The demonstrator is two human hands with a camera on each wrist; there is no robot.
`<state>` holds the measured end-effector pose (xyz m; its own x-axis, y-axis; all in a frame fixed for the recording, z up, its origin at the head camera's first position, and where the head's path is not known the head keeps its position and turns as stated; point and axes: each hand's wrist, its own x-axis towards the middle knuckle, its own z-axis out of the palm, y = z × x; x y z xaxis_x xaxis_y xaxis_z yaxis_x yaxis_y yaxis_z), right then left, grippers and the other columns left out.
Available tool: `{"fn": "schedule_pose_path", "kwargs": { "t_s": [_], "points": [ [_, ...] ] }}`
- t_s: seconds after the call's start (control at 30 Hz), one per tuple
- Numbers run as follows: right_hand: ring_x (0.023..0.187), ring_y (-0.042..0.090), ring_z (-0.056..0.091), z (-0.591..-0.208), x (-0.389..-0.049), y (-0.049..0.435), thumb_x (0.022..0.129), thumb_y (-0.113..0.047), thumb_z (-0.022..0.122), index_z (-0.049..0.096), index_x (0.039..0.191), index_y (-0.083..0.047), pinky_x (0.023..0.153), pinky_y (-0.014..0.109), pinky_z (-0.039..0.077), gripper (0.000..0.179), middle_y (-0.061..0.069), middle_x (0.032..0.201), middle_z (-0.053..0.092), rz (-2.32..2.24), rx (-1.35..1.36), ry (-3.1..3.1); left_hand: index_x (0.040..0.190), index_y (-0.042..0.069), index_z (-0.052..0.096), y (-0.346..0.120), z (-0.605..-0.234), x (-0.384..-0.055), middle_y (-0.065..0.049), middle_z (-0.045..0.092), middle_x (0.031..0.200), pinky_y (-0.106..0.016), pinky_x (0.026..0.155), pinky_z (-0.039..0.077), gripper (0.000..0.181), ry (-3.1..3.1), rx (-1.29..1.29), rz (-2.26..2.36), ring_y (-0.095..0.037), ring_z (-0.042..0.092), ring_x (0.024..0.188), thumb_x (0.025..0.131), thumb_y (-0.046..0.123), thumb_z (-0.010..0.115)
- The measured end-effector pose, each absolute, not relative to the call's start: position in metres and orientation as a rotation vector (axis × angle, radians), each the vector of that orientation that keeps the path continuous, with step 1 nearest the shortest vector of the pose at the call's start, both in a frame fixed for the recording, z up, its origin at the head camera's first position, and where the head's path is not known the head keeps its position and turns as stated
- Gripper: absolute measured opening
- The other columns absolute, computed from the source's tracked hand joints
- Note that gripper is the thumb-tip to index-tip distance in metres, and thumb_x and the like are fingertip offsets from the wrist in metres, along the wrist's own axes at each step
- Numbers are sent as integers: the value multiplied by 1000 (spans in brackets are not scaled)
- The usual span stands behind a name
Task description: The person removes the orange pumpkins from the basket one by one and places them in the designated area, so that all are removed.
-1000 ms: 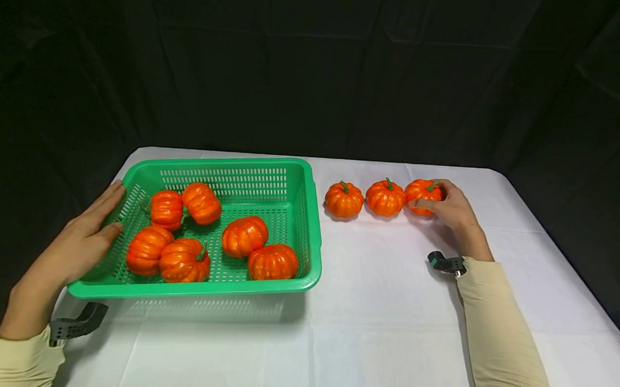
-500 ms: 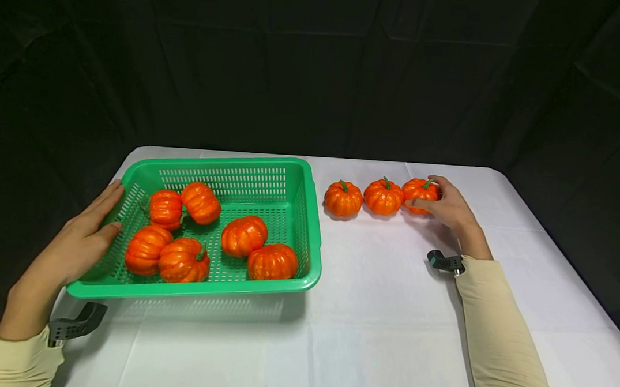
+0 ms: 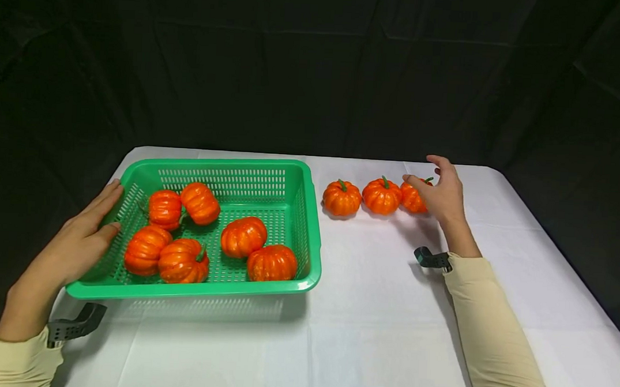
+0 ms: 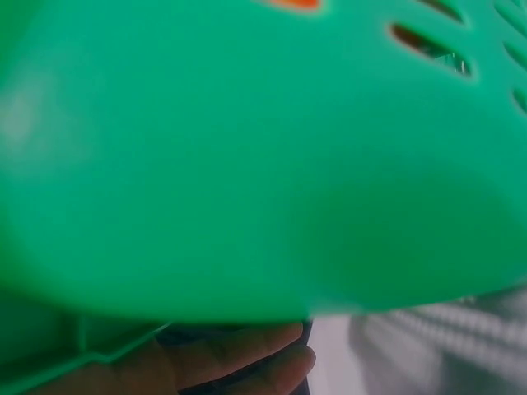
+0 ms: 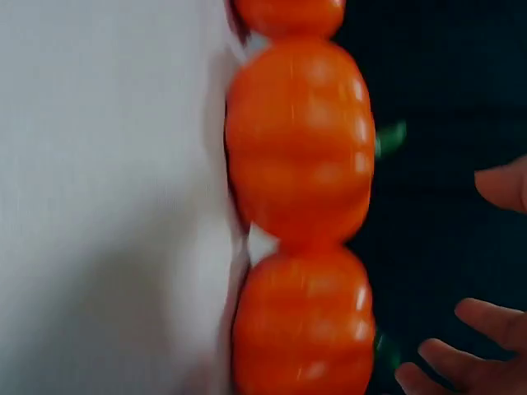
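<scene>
from the head view, my left hand (image 3: 82, 238) lies flat with straight fingers against the left wall of the green basket (image 3: 308, 228), holding nothing. six orange pumpkins lie inside the basket. on the white tablecloth (image 3: 377, 312) to the right of the basket, three small pumpkins stand in a row, touching or nearly so. my right hand (image 3: 442, 190) hovers over the rightmost pumpkin (image 3: 411, 198), fingers spread and relaxed, gripping nothing; i cannot tell whether my palm touches it. the middle pumpkin (image 3: 381, 196) and the left pumpkin (image 3: 341, 198) sit just beside it.

in the left wrist view, the basket's green wall (image 4: 247, 164) fills nearly everything, blurred, with my fingers (image 4: 239, 362) lying along its lower edge.

in the right wrist view, the pumpkins of the row stand stacked along the cloth's edge, one pumpkin (image 5: 298, 140) in the middle, another (image 5: 303, 325) below it, and my fingertips (image 5: 486, 317) are loose at the right, apart from them.
</scene>
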<state>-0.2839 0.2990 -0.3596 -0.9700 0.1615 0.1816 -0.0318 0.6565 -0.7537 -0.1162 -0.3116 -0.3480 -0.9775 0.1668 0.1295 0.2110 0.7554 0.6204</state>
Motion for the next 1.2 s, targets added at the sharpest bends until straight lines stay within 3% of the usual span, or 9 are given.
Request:
{"fn": "schedule_pose_path", "kwargs": {
  "t_s": [0.2, 0.4, 0.93, 1.2],
  "points": [
    [135, 32, 50, -346, -275, 264, 94, -21, 74, 58, 141, -2, 110, 51, 43, 53, 14, 143, 57, 1204, 122, -2380, 165, 1, 12, -312, -349, -115, -18, 1, 172, -67, 119, -2, 63, -2873, -308, -1030, -44, 0, 155, 110, 9, 40],
    [121, 26, 61, -320, -249, 226, 94, -11, 73, 64, 132, -3, 104, 49, 50, 40, 9, 132, 66, 1329, 374, -2278, 165, -1, 12, -309, -347, -116, -18, 1, 172, -66, 119, -1, 62, -2879, -312, -1038, -42, 0, 156, 110, 9, 40],
    [110, 17, 67, -278, -223, 126, 91, -9, 77, 65, 131, -7, 93, 39, 55, 42, 3, 122, 72, 1376, 1153, -2467, 164, -1, 13, -308, -346, -116, -19, 1, 172, -66, 120, 0, 62, -2868, -283, -1019, -42, 0, 156, 110, 9, 40],
    [113, 17, 63, -279, -220, 90, 91, -15, 81, 62, 141, -10, 93, 33, 54, 54, 1, 129, 67, 1200, 1458, -2767, 164, -1, 12, -306, -347, -116, -19, 1, 172, -66, 120, 1, 62, -2864, -272, -1036, -42, 1, 156, 110, 9, 39]
  ]
}}
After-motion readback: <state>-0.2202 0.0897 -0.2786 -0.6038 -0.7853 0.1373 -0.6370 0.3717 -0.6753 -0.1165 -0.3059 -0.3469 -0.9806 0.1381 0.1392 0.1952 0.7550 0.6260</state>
